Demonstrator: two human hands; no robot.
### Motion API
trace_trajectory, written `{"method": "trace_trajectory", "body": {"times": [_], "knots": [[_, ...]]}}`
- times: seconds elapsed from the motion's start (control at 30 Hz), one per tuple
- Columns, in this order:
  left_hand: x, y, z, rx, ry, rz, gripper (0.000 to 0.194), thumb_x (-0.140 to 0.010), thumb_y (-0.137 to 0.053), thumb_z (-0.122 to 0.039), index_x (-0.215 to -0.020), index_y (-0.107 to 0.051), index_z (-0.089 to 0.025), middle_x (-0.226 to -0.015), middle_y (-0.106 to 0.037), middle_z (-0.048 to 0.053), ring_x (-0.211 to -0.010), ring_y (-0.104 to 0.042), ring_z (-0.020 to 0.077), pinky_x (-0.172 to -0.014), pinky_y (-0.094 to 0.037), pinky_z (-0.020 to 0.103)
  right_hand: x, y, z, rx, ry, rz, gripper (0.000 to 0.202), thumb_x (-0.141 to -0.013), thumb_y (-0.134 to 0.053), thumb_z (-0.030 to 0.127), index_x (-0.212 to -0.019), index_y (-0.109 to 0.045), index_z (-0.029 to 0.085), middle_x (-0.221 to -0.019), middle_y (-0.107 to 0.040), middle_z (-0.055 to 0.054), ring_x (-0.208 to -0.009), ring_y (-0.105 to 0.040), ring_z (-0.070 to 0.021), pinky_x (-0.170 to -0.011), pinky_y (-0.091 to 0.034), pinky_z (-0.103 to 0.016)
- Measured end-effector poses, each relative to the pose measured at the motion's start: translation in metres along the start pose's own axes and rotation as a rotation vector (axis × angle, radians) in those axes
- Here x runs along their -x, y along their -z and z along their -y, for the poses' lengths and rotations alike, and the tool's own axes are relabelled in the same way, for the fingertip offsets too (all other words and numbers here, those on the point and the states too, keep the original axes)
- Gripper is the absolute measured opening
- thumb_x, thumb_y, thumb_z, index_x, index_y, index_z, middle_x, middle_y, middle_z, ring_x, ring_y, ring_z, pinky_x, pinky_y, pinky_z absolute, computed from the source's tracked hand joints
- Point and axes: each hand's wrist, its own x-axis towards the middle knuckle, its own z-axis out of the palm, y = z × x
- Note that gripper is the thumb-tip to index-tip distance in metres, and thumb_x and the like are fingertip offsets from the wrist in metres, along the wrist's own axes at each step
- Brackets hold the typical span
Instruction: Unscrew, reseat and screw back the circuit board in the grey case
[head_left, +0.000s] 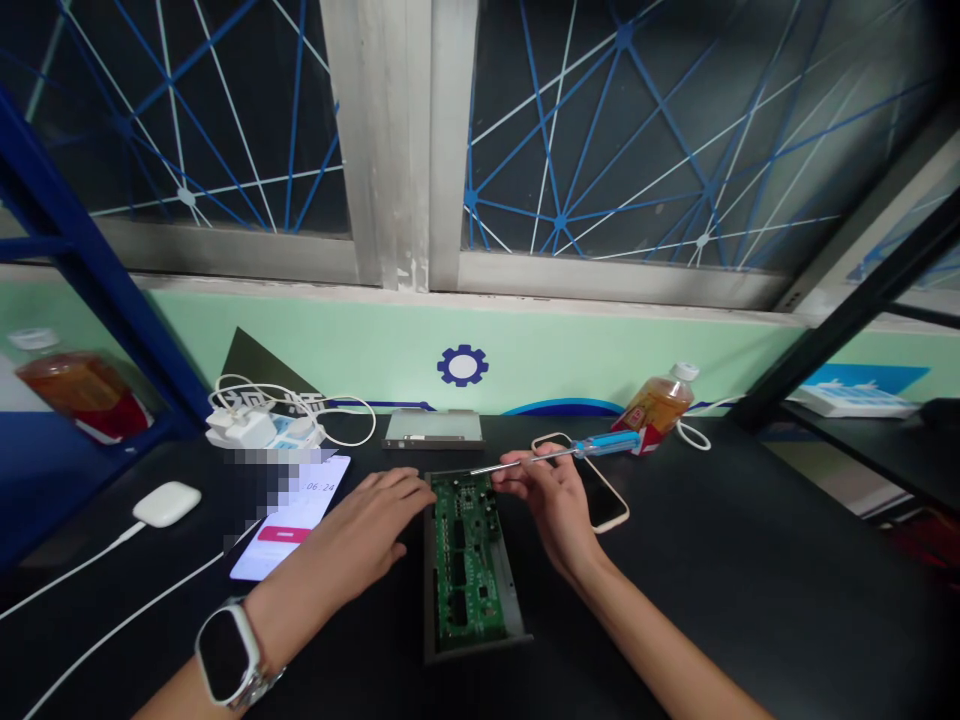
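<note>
A green circuit board (472, 560) sits in a shallow metal case (516, 606) on the dark table. My left hand (379, 515) rests at the case's far left corner, fingers stretched out and palm down, holding nothing. Between the fingertips of my right hand (551, 490) is the shaft of a screwdriver (606, 444) with a clear blue handle. The tool lies nearly level, its handle pointing right and its tip over the far end of the board. Whether the tip touches anything there is unclear.
Left of the case lies a lit phone (326, 490), with a white earbud case (166, 504) and cables beyond. A power strip (289, 436), a metal panel (435, 430) and a drink bottle (658, 405) stand along the wall. Another phone (606, 500) lies behind my right hand.
</note>
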Motion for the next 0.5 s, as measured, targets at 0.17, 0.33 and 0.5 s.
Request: {"method": "trace_trajectory", "body": {"times": [0.17,0.33,0.5], "knots": [[-0.017,0.005,-0.017,-0.031,-0.054,0.089,0.068,-0.066,-0.075,-0.008,-0.129,-0.056,-0.024,-0.132,-0.061,0.01,-0.13,-0.047,0.0326,-0.111,-0.032,0.049,-0.002,0.002,0.003,0.007,0.017,-0.002,0.032,-0.082,-0.067,0.021,-0.092,-0.037,0.025,-0.084,-0.073,-0.001,-0.068,-0.072,-0.0202,-0.068,-0.058,-0.036],[-0.024,0.005,-0.029,-0.023,-0.025,0.186,0.067,-0.065,-0.082,-0.022,-0.127,-0.056,-0.024,-0.128,-0.063,0.011,-0.124,-0.053,0.0338,-0.111,-0.03,0.052,-0.005,0.004,0.009,0.009,0.049,-0.002,0.031,-0.083,-0.067,0.021,-0.092,-0.038,0.025,-0.082,-0.073,-0.001,-0.067,-0.071,-0.0192,-0.068,-0.059,-0.036],[-0.036,-0.014,-0.065,0.107,-0.045,0.191,0.06,-0.067,-0.079,-0.043,-0.117,-0.055,-0.02,-0.098,-0.069,0.008,-0.093,-0.065,0.0303,-0.085,-0.048,0.039,-0.012,0.011,0.017,0.039,0.127,-0.023,0.033,-0.082,-0.07,0.022,-0.092,-0.038,0.025,-0.082,-0.073,-0.001,-0.066,-0.072,-0.0191,-0.065,-0.06,-0.034]]}}
